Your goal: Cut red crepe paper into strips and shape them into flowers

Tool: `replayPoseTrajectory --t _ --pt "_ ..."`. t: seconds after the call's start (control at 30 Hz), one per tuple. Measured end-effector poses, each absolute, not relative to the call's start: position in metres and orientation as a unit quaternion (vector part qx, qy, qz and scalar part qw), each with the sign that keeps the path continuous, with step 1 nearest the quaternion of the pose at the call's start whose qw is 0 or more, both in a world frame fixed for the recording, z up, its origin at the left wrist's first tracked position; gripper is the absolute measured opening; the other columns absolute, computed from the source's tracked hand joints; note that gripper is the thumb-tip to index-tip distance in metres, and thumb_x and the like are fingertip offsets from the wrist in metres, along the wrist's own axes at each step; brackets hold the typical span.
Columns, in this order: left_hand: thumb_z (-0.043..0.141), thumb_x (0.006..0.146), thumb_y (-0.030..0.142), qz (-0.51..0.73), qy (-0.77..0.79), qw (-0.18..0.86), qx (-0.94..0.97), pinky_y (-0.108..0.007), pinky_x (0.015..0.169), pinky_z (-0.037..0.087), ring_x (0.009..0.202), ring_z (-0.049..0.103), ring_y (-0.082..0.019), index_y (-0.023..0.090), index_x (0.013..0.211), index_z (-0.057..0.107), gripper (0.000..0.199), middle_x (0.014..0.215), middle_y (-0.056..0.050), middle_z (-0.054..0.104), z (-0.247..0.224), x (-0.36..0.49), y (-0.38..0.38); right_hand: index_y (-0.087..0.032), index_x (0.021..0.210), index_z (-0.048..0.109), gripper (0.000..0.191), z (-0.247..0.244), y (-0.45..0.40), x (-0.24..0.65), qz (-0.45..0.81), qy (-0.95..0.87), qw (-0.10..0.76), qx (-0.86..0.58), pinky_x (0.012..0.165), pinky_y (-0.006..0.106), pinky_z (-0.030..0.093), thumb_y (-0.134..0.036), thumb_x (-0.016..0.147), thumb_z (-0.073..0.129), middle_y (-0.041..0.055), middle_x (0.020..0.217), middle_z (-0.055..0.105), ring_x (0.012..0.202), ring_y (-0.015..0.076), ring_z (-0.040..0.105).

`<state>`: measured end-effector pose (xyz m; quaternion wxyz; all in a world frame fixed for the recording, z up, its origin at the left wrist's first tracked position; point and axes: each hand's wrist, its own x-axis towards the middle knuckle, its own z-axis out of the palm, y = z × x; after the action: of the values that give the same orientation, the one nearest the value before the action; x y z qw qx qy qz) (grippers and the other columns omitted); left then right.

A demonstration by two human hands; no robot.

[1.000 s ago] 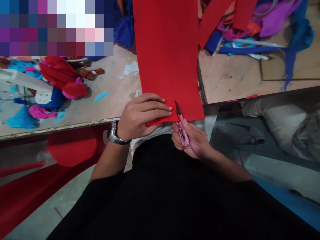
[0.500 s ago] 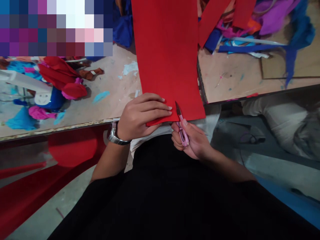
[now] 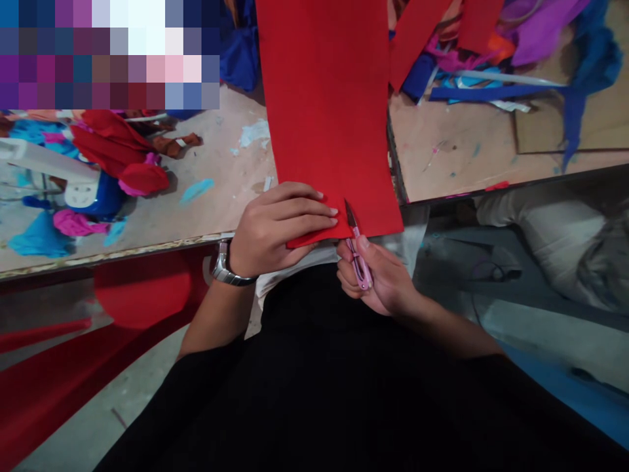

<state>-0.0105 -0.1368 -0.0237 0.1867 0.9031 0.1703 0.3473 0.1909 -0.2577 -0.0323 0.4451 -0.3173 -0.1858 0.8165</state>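
Observation:
A long red cloth [image 3: 327, 98] runs down over the table to its front edge. My left hand [image 3: 282, 226] lies on the lower left corner of the cloth, fingers on top and thumb beneath the hem, pinching it. Pink thread snips [image 3: 361, 265] are held in my right hand [image 3: 376, 272], at the cloth's lower edge. Their dark blades point away from me over the red cloth, right of my left fingertips. A metal watch sits on my left wrist.
Coloured fabric scraps [image 3: 115, 154] and a white power strip [image 3: 54, 167] lie on the left of the table [image 3: 221, 164]. More scraps [image 3: 491, 59] are at the right back. A person's light trousers [image 3: 555, 229] show at the right. Red cloth [image 3: 142, 288] hangs below the table.

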Motion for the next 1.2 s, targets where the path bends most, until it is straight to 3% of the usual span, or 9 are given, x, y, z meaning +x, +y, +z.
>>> replayPoseTrajectory --t 0.43,1.2 --pt "0.073 0.096 0.037 0.323 0.191 0.182 0.909 -0.045 0.099 0.066 0.113 0.076 -0.026 0.028 0.112 0.081 0.019 0.110 -0.003 0.083 -0.0229 -0.0099 -0.1367 -0.021 0.089 0.054 0.044 -0.0324 -0.2600 0.1901 0.816 -0.183 0.445 -0.321 0.041 0.021 0.021 -0.063 0.103 0.058 -0.0109 0.052 0.042 0.042 0.0068 0.024" --pt "0.076 0.095 0.034 0.335 0.184 0.203 0.902 -0.046 0.101 0.066 0.113 0.076 -0.026 0.030 0.116 0.080 0.022 0.111 -0.003 0.083 -0.0242 -0.0109 -0.1369 -0.023 0.088 0.051 0.047 -0.0287 -0.2588 0.1911 0.812 -0.191 0.441 -0.331 0.041 0.021 0.020 -0.067 0.102 0.057 -0.0117 0.053 0.039 0.042 0.0071 0.022"
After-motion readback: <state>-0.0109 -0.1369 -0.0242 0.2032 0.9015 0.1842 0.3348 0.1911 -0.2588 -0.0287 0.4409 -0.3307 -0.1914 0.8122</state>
